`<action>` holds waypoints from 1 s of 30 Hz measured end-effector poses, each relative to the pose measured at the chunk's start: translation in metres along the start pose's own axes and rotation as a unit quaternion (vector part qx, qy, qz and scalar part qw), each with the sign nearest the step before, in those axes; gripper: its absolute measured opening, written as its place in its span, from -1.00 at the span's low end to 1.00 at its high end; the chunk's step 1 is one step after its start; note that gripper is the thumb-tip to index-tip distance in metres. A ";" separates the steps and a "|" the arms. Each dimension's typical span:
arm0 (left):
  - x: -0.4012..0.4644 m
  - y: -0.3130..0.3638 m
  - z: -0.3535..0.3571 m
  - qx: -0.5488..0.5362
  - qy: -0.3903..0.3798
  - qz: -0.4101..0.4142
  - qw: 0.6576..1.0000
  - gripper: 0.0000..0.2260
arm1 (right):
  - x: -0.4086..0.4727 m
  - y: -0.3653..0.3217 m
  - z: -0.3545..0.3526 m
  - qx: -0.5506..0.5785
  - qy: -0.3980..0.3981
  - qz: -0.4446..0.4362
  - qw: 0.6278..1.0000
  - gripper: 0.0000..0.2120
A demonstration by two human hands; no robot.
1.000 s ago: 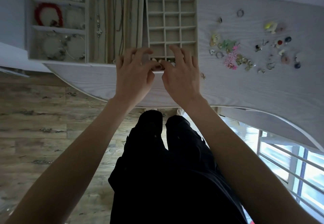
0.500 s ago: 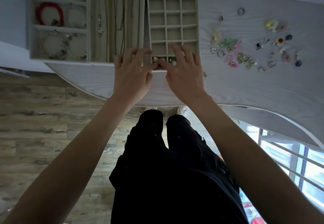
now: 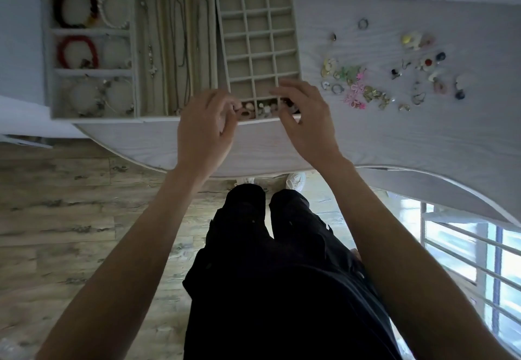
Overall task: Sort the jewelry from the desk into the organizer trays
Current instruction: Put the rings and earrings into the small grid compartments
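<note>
Left hand (image 3: 204, 128) and right hand (image 3: 306, 118) loosely curled, empty, hovering over grid tray (image 3: 258, 37); no readable writing.

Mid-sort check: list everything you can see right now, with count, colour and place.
Grid tray: one, beige, centre of desk; nearest row holds small pieces, other cells bare.
Necklace tray: one, beige, left of grid tray; thin chains inside.
Bracelet tray: one, grey, far left; dark, white, red and pale bracelets.
Loose jewelry: many small pieces, mixed colours, desk right of trays.
Desk: one, pale woodgrain.
Left hand: fingers curled at tray's near row; hold unclear.
Right hand: fingers relaxed over same row.
</note>
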State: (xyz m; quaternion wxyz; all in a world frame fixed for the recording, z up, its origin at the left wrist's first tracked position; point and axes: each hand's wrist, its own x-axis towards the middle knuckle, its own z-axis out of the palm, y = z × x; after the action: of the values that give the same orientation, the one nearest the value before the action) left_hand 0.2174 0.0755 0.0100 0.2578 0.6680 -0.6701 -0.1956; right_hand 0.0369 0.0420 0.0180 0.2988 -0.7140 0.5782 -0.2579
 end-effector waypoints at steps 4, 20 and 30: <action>0.008 0.043 0.006 -0.114 -0.036 -0.009 0.993 -0.87 | -0.025 0.021 -0.035 -0.055 0.027 -0.009 0.998 -0.74; 0.115 0.214 0.192 0.000 -0.218 0.158 0.963 -0.71 | -0.026 0.201 -0.192 -0.199 0.036 0.150 0.968 -0.74; 0.145 0.257 0.244 0.224 -0.210 0.254 0.917 -0.71 | 0.003 0.231 -0.183 -0.202 0.033 0.179 0.962 -0.77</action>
State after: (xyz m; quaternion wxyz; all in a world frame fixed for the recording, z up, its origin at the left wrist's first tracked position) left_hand -0.1309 -0.0808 -0.0152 -0.0044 0.4592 -0.8822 -0.1046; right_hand -0.2481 -0.0198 -0.0229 0.1704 -0.6353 0.7464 -0.1012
